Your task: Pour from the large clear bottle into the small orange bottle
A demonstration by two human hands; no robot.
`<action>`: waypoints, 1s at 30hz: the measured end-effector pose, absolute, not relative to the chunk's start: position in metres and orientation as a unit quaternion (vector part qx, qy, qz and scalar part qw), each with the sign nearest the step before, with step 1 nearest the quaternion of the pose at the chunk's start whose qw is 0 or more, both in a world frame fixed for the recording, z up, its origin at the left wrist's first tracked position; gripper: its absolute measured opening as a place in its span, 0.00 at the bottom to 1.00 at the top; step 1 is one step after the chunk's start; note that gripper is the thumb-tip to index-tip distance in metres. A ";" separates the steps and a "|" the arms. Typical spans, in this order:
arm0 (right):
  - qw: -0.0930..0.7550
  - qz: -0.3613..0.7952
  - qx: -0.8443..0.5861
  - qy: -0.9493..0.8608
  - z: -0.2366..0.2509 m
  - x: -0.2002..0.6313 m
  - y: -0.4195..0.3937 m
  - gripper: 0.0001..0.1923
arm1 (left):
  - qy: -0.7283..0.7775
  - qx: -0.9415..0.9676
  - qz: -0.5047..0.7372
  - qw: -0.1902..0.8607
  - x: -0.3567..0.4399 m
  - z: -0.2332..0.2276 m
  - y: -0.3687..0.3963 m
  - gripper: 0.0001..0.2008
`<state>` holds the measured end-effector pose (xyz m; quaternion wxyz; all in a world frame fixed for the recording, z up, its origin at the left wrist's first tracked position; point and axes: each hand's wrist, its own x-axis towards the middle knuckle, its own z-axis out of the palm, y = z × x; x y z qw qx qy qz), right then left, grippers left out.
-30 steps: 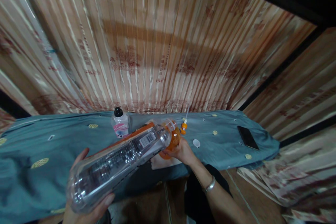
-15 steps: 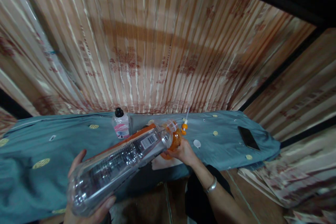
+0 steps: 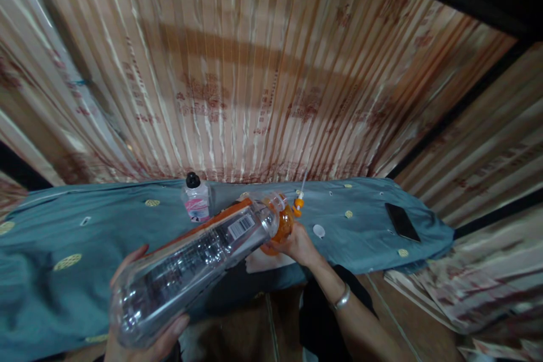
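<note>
My left hand [image 3: 144, 339] grips the base of a large clear plastic bottle [image 3: 190, 266], tilted so its open neck points at a small orange bottle [image 3: 280, 226]. My right hand [image 3: 297, 243] holds that orange bottle over the blue-green cloth [image 3: 85, 232]. The clear bottle's mouth sits against the orange bottle's top. A barcode label shows near the clear bottle's shoulder.
A small white bottle with a black cap and pink label [image 3: 195, 201] stands behind. An orange pump nozzle [image 3: 298, 202] and a white cap [image 3: 318, 231] lie near my right hand. A dark phone [image 3: 401, 222] rests at the cloth's right end. Striped curtains [image 3: 254, 68] hang behind.
Almost nothing has moved; both hands keep the two bottles in the same pose, with only slight camera shift.
</note>
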<state>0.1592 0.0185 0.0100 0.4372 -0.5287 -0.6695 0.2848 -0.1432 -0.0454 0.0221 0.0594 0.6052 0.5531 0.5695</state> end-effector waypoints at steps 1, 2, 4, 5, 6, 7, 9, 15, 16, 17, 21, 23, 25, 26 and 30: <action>0.439 0.283 -0.530 -0.668 0.010 0.159 0.018 0.24 | 0.549 0.607 0.572 0.062 -0.144 0.022 -0.045 0.48; 0.440 0.280 -0.530 -0.668 0.010 0.159 0.018 0.24 | 0.544 0.612 0.571 0.062 -0.145 0.022 -0.045 0.48; 0.440 0.276 -0.531 -0.669 0.011 0.158 0.018 0.23 | 0.538 0.622 0.567 0.055 -0.145 0.024 -0.045 0.47; 0.439 0.276 -0.532 -0.670 0.011 0.158 0.018 0.22 | 0.536 0.626 0.564 0.050 -0.145 0.025 -0.046 0.46; 0.438 0.277 -0.533 -0.669 0.011 0.158 0.018 0.20 | 0.536 0.628 0.562 0.046 -0.145 0.026 -0.046 0.45; 0.437 0.278 -0.534 -0.668 0.012 0.158 0.018 0.19 | 0.537 0.629 0.560 0.044 -0.145 0.026 -0.046 0.45; 0.442 0.279 -0.532 -0.666 0.013 0.157 0.018 0.19 | 0.538 0.629 0.559 0.049 -0.146 0.025 -0.047 0.46; 0.447 0.279 -0.530 -0.665 0.014 0.155 0.017 0.24 | 0.546 0.614 0.565 0.074 -0.148 0.018 -0.050 0.48; 0.445 0.282 -0.529 -0.665 0.014 0.155 0.017 0.25 | 0.546 0.614 0.565 0.073 -0.149 0.019 -0.050 0.48; 0.444 0.287 -0.527 -0.666 0.013 0.155 0.017 0.26 | 0.544 0.616 0.566 0.066 -0.149 0.020 -0.050 0.48; 0.455 0.291 -0.517 -0.665 0.012 0.156 0.018 0.27 | 0.532 0.642 0.551 0.035 -0.149 0.025 -0.049 0.48; 0.461 0.292 -0.513 -0.663 0.011 0.155 0.018 0.27 | 0.531 0.639 0.555 0.039 -0.149 0.025 -0.048 0.48; 0.461 0.296 -0.512 -0.662 0.011 0.155 0.018 0.27 | 0.533 0.631 0.561 0.050 -0.148 0.023 -0.048 0.47; 0.459 0.296 -0.513 -0.663 0.011 0.155 0.018 0.27 | 0.533 0.631 0.562 0.052 -0.148 0.023 -0.048 0.47; 0.451 0.291 -0.520 -0.665 0.011 0.154 0.017 0.26 | 0.544 0.618 0.565 0.051 -0.152 0.019 -0.049 0.47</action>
